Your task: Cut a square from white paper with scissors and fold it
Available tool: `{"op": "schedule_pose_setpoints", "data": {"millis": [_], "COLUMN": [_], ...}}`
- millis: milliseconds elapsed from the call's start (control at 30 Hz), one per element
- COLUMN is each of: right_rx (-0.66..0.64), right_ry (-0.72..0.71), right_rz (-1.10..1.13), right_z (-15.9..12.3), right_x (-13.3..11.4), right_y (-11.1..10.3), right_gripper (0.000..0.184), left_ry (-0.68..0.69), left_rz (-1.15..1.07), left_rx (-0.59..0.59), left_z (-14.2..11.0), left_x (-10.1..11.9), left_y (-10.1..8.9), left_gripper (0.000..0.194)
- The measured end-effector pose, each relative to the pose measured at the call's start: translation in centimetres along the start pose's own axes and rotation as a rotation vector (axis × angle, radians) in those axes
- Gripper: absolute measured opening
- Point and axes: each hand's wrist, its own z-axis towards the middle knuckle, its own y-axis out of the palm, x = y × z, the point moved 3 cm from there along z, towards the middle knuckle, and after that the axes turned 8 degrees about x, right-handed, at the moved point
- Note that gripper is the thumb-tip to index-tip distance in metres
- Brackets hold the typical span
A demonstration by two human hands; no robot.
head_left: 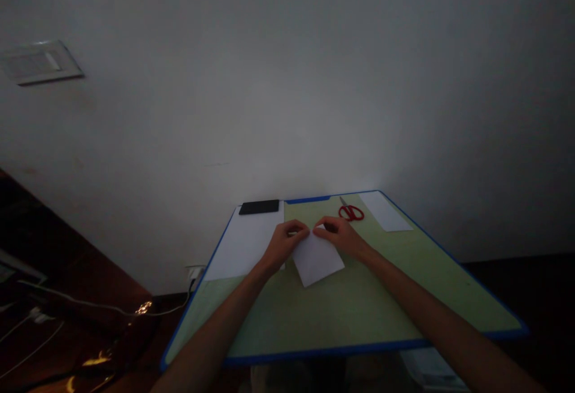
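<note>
A small white piece of paper (318, 261) is held up above the green tabletop, between my two hands. My left hand (288, 240) pinches its upper left edge with thumb and forefinger. Close beside it, my right hand (340, 236) pinches the paper near its top. The fingertips of both hands almost meet there, and they hide the paper's top edge. Just behind my right hand lie scissors (351, 212) with red handles, blades pointing away from me.
A large white sheet (242, 243) covers the table's left back part, with a dark flat phone-like object (259, 207) on it. A white paper strip (385, 212) lies at the back right. The blue-edged table (359, 315) stands against a wall; cables (112, 308) run at the left.
</note>
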Motion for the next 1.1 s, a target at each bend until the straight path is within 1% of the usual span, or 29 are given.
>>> {"op": "schedule_pose_setpoints", "data": {"millis": [267, 433, 633, 833, 967, 1100], "right_rx": [0.062, 0.083, 0.099, 0.089, 0.064, 0.055], "right_ry": [-0.071, -0.095, -0.106, -0.131, -0.12, -0.091], "right_rz": [-0.059, -0.103, -0.133, -0.137, -0.146, -0.104], "right_z": [-0.5, -0.7, -0.8, -0.6, -0.5, -0.3], "right_x": [-0.5, -1.2, -1.8, -1.9, -1.8, -1.8], "right_y": [1.0, 1.2, 1.1, 0.7, 0.5, 0.3], "right_gripper": [0.019, 0.017, 0.013, 0.012, 0.014, 0.015], "left_ry": [0.017, 0.049, 0.073, 0.091, 0.101, 0.092], "left_rz": [0.088, 0.122, 0.162, 0.185, 0.202, 0.211], "left_rx": [0.028, 0.026, 0.008, -0.059, -0.069, -0.074], "left_z": [-0.1, -0.1, 0.0, 0.0, -0.1, 0.0], "left_x": [-0.4, -0.2, 0.0, 0.3, 0.5, 0.4], "left_y": [-0.1, 0.0, 0.0, 0.1, 0.0, -0.2], "left_gripper": [0.012, 0.01, 0.012, 0.011, 0.011, 0.01]}}
